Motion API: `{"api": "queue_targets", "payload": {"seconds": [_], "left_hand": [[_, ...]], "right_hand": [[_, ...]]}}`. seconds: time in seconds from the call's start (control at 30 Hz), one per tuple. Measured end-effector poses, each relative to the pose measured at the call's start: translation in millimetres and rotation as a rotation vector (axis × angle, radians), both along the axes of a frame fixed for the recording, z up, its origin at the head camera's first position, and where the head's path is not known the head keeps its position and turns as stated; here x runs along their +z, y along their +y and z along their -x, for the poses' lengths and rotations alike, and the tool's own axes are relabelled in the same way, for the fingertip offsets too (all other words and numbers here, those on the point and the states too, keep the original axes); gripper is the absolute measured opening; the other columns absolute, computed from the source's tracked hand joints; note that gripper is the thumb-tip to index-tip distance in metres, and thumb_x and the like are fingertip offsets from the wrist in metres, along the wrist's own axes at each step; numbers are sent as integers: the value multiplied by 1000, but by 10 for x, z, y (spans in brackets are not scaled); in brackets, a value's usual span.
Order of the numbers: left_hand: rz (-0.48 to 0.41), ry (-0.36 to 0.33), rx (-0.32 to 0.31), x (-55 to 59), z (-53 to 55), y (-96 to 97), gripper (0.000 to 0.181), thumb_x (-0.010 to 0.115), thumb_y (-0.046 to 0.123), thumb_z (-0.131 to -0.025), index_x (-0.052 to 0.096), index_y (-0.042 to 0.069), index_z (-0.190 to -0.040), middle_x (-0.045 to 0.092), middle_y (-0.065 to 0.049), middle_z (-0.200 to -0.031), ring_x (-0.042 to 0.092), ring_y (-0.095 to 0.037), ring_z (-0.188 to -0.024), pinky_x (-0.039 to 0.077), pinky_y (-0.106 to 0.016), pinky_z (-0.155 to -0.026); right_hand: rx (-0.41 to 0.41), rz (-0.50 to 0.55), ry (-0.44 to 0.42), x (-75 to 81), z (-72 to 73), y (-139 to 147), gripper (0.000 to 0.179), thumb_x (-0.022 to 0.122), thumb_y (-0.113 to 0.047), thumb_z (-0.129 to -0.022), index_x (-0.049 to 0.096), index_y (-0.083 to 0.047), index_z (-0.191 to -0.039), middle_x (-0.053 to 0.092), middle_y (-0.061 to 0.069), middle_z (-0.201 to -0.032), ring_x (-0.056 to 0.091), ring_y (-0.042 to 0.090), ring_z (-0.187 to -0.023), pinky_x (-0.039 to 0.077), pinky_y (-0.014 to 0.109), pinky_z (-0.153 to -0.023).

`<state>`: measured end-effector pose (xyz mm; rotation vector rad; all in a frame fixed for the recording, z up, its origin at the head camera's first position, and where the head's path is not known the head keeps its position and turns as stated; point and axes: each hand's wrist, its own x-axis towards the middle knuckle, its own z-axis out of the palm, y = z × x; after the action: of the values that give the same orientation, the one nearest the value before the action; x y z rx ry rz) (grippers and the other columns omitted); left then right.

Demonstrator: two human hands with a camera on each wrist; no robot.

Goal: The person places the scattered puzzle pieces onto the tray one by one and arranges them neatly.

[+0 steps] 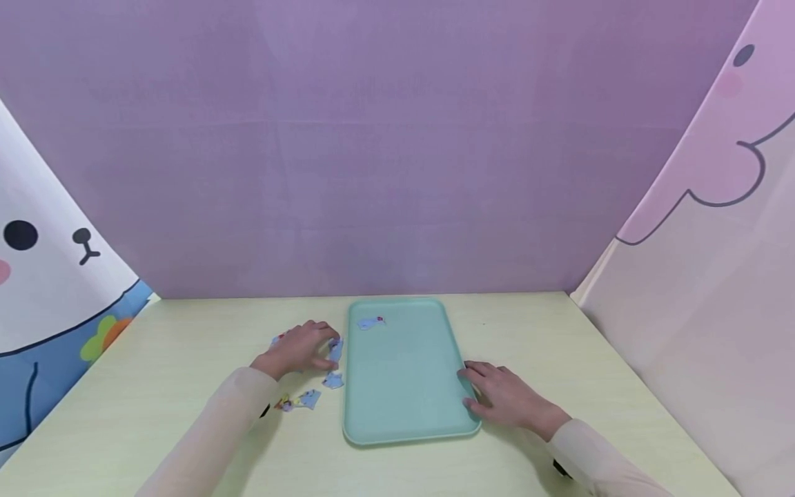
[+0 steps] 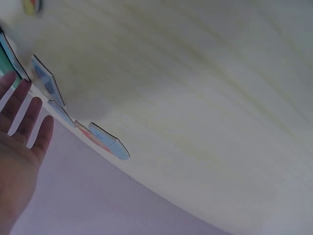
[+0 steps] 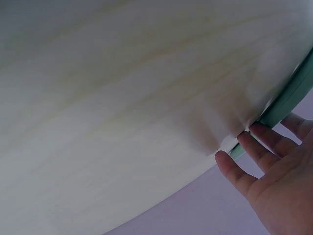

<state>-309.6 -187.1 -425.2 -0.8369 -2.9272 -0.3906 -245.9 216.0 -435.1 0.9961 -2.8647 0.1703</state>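
My left hand (image 1: 303, 348) reaches over a few blue puzzle pieces left of a mint-green tray. Its thumb and fingertips are spread at either end of one blue puzzle piece (image 1: 336, 348) beside the tray's left rim. In the left wrist view the fingers look fairly straight, fingertips right at the edge of a piece. My right hand (image 1: 504, 395) rests against the right rim of the tray (image 1: 410, 379), fingers relaxed and thumb at the edge. One blue puzzle piece with a red spot (image 1: 371, 323) lies in the tray's far left corner.
A small blue piece (image 1: 332, 379) lies near the tray's left edge. Closer to me are a blue and yellow piece (image 1: 308, 398) and a red and yellow one (image 1: 284, 402). A purple wall (image 1: 397, 172) closes off the back of the pale wooden table (image 1: 211, 345).
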Motion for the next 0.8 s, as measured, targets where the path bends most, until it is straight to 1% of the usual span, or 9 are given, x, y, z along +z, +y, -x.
{"api": "queue_targets", "payload": {"seconds": [0.1,0.23,0.43,0.6,0.8], "left_hand": [[1,22,-9,-10,7,-6,50,74,40,-71,62,12,-112,60,-4,-114,53,-27,-105,44,-48,-87],[15,37,-3,-17,11,-7,50,74,42,-71,63,14,-111,60,-3,-111,54,-25,-101,45,-46,-86],[36,63,-3,3,-7,9,50,74,41,-71,63,12,-110,61,-6,-110,55,-27,-99,45,-48,-84],[42,50,-2,18,-13,11,51,73,42,-71,62,11,-111,61,-7,-111,55,-28,-101,45,-49,-85],[29,12,-7,5,8,-20,54,73,43,-72,61,12,-114,60,-5,-116,54,-27,-105,45,-48,-87]], "right_hand": [[-4,1,-2,-1,4,1,47,55,-35,-87,50,-9,-126,49,13,-131,48,29,-120,44,48,-88],[-2,5,-3,9,-2,-3,47,55,-35,-87,50,-9,-126,49,13,-131,48,30,-120,44,48,-88],[9,11,3,16,-8,-14,46,55,-34,-87,51,-8,-125,50,14,-130,49,31,-118,44,49,-87],[9,10,5,5,-3,-14,46,55,-34,-87,51,-8,-125,50,14,-130,49,30,-118,45,48,-87],[12,7,1,3,5,-17,45,55,-34,-87,51,-8,-124,50,14,-129,49,30,-118,45,48,-86]]}}
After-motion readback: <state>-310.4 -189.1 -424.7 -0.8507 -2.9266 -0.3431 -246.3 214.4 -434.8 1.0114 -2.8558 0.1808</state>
